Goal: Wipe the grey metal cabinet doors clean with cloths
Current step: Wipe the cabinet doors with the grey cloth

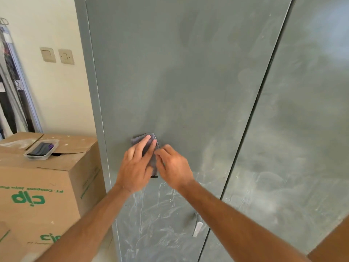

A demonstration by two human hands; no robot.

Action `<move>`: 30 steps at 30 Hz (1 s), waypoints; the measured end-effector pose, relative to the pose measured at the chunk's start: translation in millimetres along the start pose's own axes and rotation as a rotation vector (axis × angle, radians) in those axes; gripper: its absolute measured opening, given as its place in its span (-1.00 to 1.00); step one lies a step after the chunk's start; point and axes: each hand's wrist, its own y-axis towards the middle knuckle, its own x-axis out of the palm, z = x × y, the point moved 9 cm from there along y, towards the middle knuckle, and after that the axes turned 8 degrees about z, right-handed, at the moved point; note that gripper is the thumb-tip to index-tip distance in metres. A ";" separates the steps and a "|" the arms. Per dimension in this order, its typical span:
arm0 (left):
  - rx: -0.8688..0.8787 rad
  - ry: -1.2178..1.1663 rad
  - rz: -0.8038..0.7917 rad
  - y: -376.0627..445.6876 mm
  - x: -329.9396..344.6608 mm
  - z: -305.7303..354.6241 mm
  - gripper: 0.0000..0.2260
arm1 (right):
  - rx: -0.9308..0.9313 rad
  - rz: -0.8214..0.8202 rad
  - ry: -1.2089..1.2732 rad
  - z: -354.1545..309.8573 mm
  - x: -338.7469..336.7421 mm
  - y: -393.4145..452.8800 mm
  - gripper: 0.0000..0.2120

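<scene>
Starting at the far left, you have a leaning bundle of poles or frames against the cream wall, cut off by the picture edge and too blurred to name. Just right of it, two beige wall plates sit side by side on the wall. Below them stand your cardboard boxes with green print that reads upside down; only part of the lettering is legible, and the lower box runs out of view. On the top box rests a clear plastic tray holding dark items you cannot make out. Moving right, your left cabinet door fills the middle, smeared with pale streaks that grow thickest low down. Your left hand lies on it with fingers straight, pressing the grey cloth flat against the metal; the palm covers much of the cloth, so only its top edge and a strip between your hands show. Your right hand sits just beside the left, its fingers curled at the cloth's right edge, and whether they pinch the fabric or merely touch it cannot be told. Lower on the same door, a small metal handle is partly hidden behind your right forearm. A dark seam splits that door from the right cabinet door, cloudy with residue and cut off at the right edge.
</scene>
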 end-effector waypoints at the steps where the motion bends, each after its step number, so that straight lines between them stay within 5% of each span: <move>1: 0.067 0.024 -0.010 4.2 -4.5 -3.4 -0.43 | 0.040 -0.022 0.045 1.5 7.5 -9.6 -0.81; 7: 0.146 -0.011 -0.057 9.4 -14.5 -23.9 -0.47 | 0.071 -0.129 0.188 -22.8 46.8 -25.9 -0.73; 12: -0.098 -0.152 0.087 4.1 -20.2 -27.7 -0.45 | -0.048 -0.034 -0.044 -25.3 41.3 -29.7 -0.51; 18: -0.557 -0.489 0.369 -1.1 -13.4 -23.3 -0.47 | -0.081 0.184 -0.142 -21.1 23.7 -18.9 -0.55; 22: -0.368 -0.461 0.406 -1.6 -30.7 -23.9 -0.62 | -0.182 0.265 -0.259 -24.6 32.0 -22.1 -0.58; 26: -0.220 -0.213 0.481 0.3 -44.5 -27.3 -0.66 | -0.090 0.395 -0.302 -21.2 37.7 -11.2 -0.69; 30: -0.142 -0.125 0.395 -1.9 -22.3 -15.7 -0.64 | -0.408 0.267 -0.386 -5.1 60.8 -69.9 -0.61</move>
